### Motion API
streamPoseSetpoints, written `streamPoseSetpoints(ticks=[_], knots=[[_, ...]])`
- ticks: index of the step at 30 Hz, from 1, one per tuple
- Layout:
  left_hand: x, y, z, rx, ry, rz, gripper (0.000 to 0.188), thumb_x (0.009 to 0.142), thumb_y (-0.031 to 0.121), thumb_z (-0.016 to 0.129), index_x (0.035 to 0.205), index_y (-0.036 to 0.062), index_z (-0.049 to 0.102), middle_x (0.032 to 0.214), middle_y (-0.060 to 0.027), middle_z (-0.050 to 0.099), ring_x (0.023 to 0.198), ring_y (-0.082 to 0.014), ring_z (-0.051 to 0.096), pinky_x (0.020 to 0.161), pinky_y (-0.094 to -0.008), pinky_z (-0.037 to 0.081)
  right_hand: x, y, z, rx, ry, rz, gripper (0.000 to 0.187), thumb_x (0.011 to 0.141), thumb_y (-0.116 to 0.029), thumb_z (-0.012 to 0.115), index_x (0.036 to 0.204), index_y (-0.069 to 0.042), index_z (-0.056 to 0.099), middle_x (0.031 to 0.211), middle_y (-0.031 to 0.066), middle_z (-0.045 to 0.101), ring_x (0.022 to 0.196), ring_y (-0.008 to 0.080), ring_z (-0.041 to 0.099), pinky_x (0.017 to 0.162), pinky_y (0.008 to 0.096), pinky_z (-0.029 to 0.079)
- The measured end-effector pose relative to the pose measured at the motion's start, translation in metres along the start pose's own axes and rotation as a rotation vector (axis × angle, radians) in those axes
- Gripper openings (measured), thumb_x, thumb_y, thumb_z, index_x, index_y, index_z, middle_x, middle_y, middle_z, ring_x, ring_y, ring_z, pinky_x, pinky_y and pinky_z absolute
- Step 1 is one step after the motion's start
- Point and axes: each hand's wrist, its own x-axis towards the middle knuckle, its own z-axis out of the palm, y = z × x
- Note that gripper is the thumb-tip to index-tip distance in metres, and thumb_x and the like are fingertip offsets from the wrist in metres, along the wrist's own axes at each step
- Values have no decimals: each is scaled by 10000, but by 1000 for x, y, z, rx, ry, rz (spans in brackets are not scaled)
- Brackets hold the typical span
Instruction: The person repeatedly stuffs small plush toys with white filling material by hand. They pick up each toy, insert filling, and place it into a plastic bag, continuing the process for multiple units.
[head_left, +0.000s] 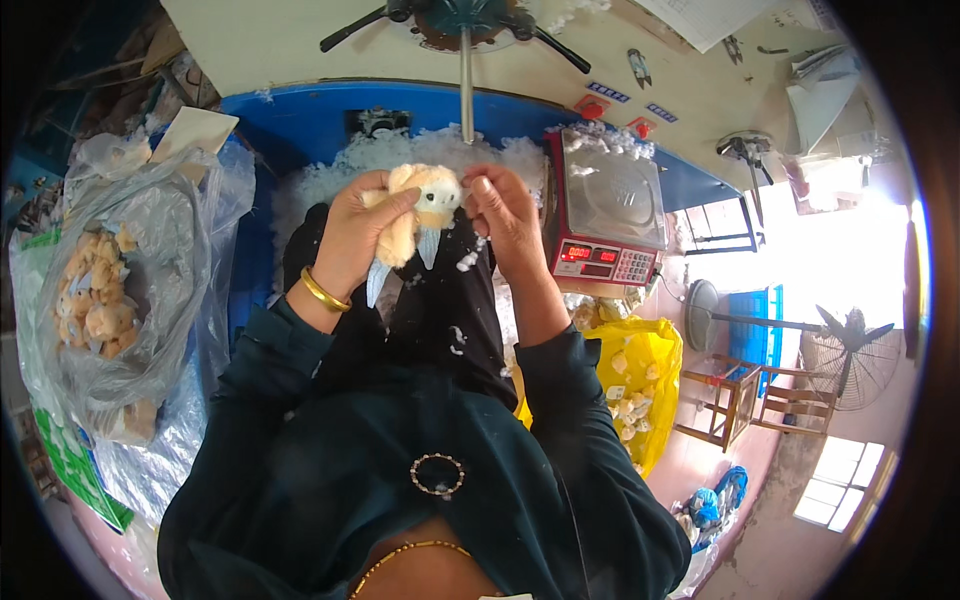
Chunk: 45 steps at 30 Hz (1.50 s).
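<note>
A small plush animal [398, 243] with tan fur, a pale face and light-blue fabric pieces hangs upright over my lap. My left hand [351, 228] is closed around its side, with the thumb pressed on the front by the head. Beside the toy's face, my right hand [508, 218] has thumb and fingers pinched together; whatever they hold is too small to tell. Behind the toy a metal tube [467, 88] points down from a dark machine head [460, 20]. Loose white stuffing [370, 153] is heaped below the tube, and tufts cling to my dark trousers.
A red-framed digital scale [610, 195] stands to the right. On the left, a clear plastic bag [175, 225] holds several plush pieces. More pieces lie in a yellow bag [660, 370] at lower right. Farther right are a wooden stool [735, 395] and a standing fan [850, 355].
</note>
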Motion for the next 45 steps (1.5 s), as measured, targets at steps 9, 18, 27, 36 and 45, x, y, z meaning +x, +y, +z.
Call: streamPoseSetpoints(ticks=[9,18,27,36,45], knots=[[25,1,6,268,-154,15,256,917,201,600,1071,-1,629,898,-24,630,758,-78,582,659,-208,459,9,-14,-1,-67,-32,-28,334,798,-245,769,902,17,590,781,15,609,688,61,546,581,219,447],[114,7,13,489,60,387,227,909,207,604,971,-9,643,799,-3,619,696,-59,545,602,-225,439,113,-6,8,-217,242,-227,352,809,-276,733,826,53,608,714,80,625,649,99,552,568,283,454],[125,24,14,310,27,287,220,901,194,604,951,-17,641,761,-8,610,641,-62,540,569,-222,434,138,-6,10,-183,237,-208,326,817,-257,726,823,48,611,755,72,634,650,109,566,586,279,459],[89,-7,20,713,90,613,142,879,119,588,848,-17,613,685,-43,557,617,-101,521,570,-258,420,89,-13,-5,274,57,-44,166,849,-132,702,787,-47,574,736,17,613,628,67,561,558,206,444],[107,0,-7,817,91,831,147,799,42,599,729,-10,481,702,-165,481,653,-347,498,595,-378,413,56,-18,29,131,193,-203,137,769,-34,756,750,-50,621,729,9,637,610,57,540,584,184,424]])
